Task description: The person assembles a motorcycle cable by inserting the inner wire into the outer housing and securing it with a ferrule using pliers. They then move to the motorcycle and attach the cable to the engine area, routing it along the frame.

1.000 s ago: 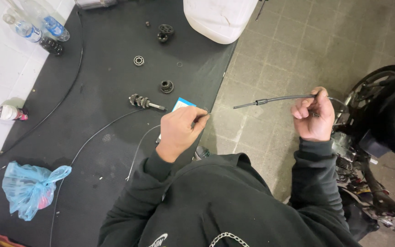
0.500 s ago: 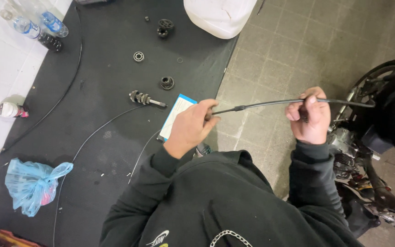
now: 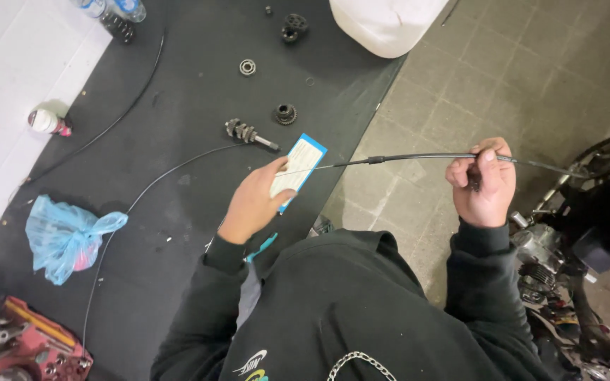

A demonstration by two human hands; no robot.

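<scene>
Over black mat (image 3: 178,106) and tiles, your right hand (image 3: 485,183) grips the cable (image 3: 404,158); left hand (image 3: 255,201) pinches its thin left end.

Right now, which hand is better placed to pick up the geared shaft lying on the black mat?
Left, most likely. The left hand is over the black mat, just below the geared shaft, pinching only the thin wire end. The right hand is off over the tiled floor, its grip closed on the cable.
</scene>
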